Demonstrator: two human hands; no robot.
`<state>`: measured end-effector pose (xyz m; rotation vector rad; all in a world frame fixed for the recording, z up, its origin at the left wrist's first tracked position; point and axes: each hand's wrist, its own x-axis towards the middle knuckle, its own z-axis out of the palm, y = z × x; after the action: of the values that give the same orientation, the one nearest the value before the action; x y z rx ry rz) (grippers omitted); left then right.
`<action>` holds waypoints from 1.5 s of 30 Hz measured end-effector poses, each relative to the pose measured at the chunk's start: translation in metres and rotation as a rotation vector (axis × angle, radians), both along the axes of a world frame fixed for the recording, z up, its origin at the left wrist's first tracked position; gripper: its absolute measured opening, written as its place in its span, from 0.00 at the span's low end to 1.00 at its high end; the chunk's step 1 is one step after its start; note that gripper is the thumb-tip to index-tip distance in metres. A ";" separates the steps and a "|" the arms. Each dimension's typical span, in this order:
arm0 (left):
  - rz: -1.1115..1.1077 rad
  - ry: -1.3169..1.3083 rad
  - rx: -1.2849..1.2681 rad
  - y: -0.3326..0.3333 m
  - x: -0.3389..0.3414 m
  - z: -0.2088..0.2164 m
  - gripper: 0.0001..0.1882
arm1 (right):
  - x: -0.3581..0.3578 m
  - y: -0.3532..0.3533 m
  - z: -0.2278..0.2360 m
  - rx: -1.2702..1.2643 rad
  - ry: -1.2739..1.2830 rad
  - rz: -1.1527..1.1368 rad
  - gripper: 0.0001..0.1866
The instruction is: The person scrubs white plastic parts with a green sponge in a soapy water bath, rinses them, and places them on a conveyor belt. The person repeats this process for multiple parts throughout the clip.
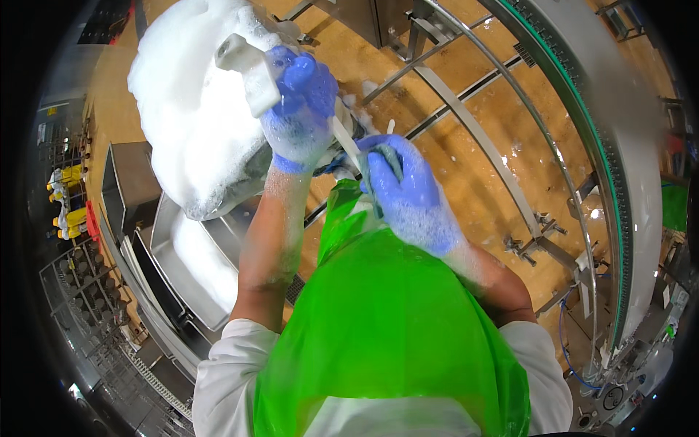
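Note:
Both my hands wear blue gloves wet with suds. My left hand (297,109) is closed around a white plastic part (253,79), which has a blocky, hollow-looking end sticking out past the fingers. A narrow white strip (345,143) emerges on the other side of this hand and reaches toward my right hand; whether it belongs to the same part is hidden by the glove. My right hand (405,191) grips a grey-green scrubbing cloth (376,182), folded between thumb and fingers against the strip's lower end. A large heap of white foam (193,109) rises behind and left of my left hand.
Left of my forearm stands a metal tray (164,237) with more foam inside. A curved conveyor (604,167) with a green edge sweeps along the right, with metal rails (484,138) before it. Yellow bottles (69,218) hang at far left. The tan floor (444,211) has wet spots.

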<state>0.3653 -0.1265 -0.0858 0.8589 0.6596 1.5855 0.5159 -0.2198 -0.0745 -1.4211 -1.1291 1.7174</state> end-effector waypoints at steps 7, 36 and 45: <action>0.018 -0.263 -0.189 0.002 -0.036 -0.017 0.09 | 0.018 -0.002 0.007 0.444 -0.173 0.116 0.13; 0.004 0.030 -0.398 -0.013 -0.073 -0.035 0.14 | -0.030 0.009 -0.008 0.261 0.107 0.311 0.13; 0.180 0.526 0.025 -0.009 -0.073 -0.023 0.10 | -0.034 0.041 -0.001 0.001 -0.115 0.387 0.17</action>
<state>0.2921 -0.1355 -0.1084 1.2817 1.1148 1.5325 0.4822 -0.1784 -0.0756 -1.3811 -1.5490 1.9094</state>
